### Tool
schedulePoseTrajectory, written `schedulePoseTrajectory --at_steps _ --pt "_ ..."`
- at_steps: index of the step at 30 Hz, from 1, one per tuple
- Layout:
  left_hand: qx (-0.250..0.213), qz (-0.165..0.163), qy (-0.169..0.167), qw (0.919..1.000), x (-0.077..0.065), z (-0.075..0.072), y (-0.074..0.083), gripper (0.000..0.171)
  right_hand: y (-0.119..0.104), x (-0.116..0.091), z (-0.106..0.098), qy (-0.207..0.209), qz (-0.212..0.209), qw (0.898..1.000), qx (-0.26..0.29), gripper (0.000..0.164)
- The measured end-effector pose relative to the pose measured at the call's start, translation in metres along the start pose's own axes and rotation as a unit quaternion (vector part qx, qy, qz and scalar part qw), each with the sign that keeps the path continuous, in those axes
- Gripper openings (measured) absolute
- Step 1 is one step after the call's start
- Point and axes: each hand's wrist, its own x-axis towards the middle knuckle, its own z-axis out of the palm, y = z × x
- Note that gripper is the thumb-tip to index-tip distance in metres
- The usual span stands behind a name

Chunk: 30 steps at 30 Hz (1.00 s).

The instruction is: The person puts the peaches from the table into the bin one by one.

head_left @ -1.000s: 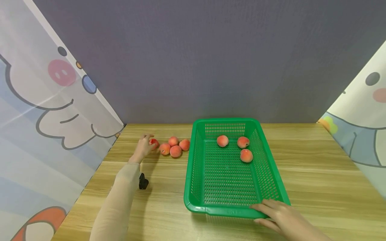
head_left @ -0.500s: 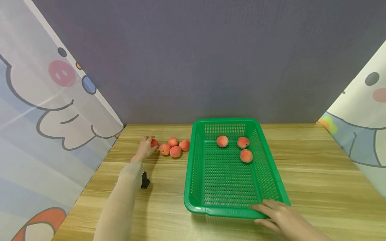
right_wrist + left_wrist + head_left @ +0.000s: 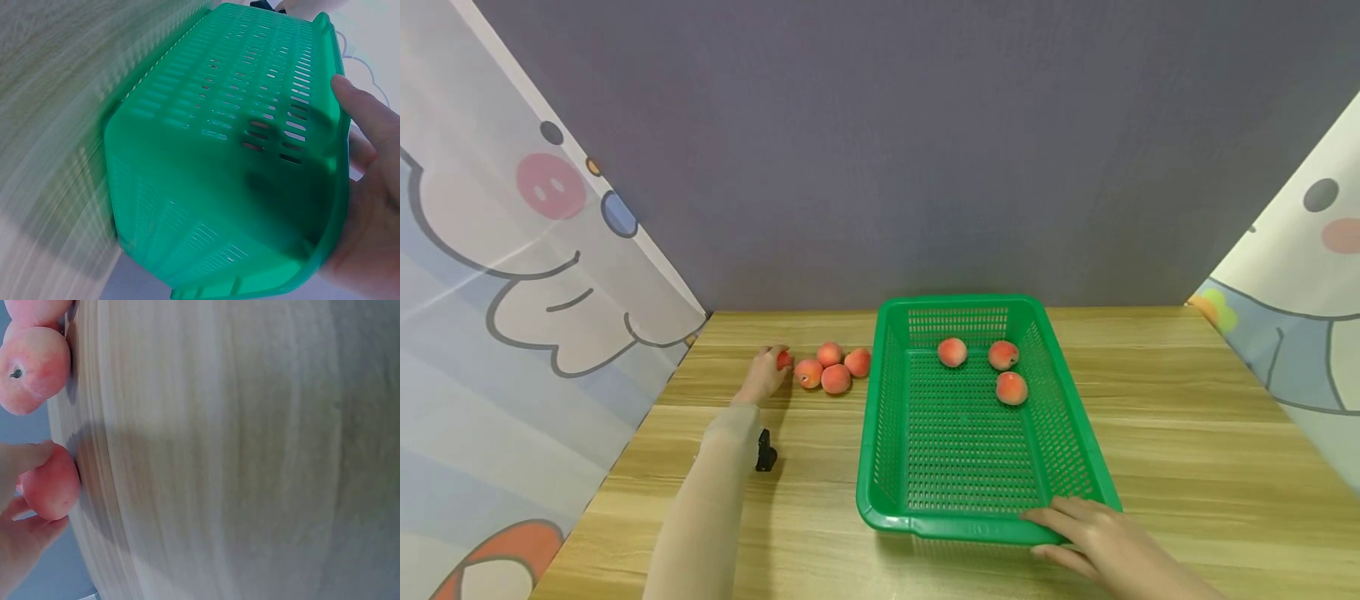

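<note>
My left hand [image 3: 764,372] grips a peach [image 3: 55,484] at the left of the table, thumb on one side and fingers on the other. Close over the wood, the fruit is partly covered by the hand in the head view. Just to its right sits a cluster of several peaches [image 3: 836,379]. My right hand [image 3: 1093,537] holds the near rim of a green plastic basket [image 3: 970,527] by its right corner, with fingers over the edge and thumb [image 3: 356,103] against the outer side. Three peaches [image 3: 1012,388] lie in the basket's far part.
The basket stands on a wooden table [image 3: 1165,433], right of the loose peaches. A grey wall [image 3: 925,167] rises behind the table, and cartoon-printed sheets [image 3: 572,317] flank both sides. A small black device [image 3: 766,452] is at the left wrist.
The left hand has shifted slightly right and its fingers now cover more of the peach. The right hand keeps its place on the basket rim.
</note>
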Motion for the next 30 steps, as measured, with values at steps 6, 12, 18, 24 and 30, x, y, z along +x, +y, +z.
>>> schedulePoseTrajectory --at_steps 6,12,18,24,30 --pt "-0.013 -0.004 0.001 0.9999 -0.002 -0.001 -0.001 0.038 0.000 0.000 0.000 0.001 -0.001 1.000 0.000 0.031" --pt "-0.010 -0.013 -0.001 0.9999 -0.001 -0.001 0.000 0.039 0.000 0.000 0.000 -0.002 0.000 1.000 0.003 0.031" --pt "0.001 -0.020 -0.004 0.9998 -0.002 -0.003 0.001 0.038 0.000 0.001 0.000 -0.002 -0.002 1.000 0.003 0.031" --pt "0.003 -0.026 -0.004 0.9997 -0.002 -0.006 -0.001 0.039 0.000 0.001 0.000 0.003 -0.008 1.000 0.004 0.031" --pt "0.006 -0.010 0.007 0.9999 -0.003 -0.010 -0.002 0.039 0.001 0.001 0.000 0.006 -0.011 1.000 0.010 0.031"
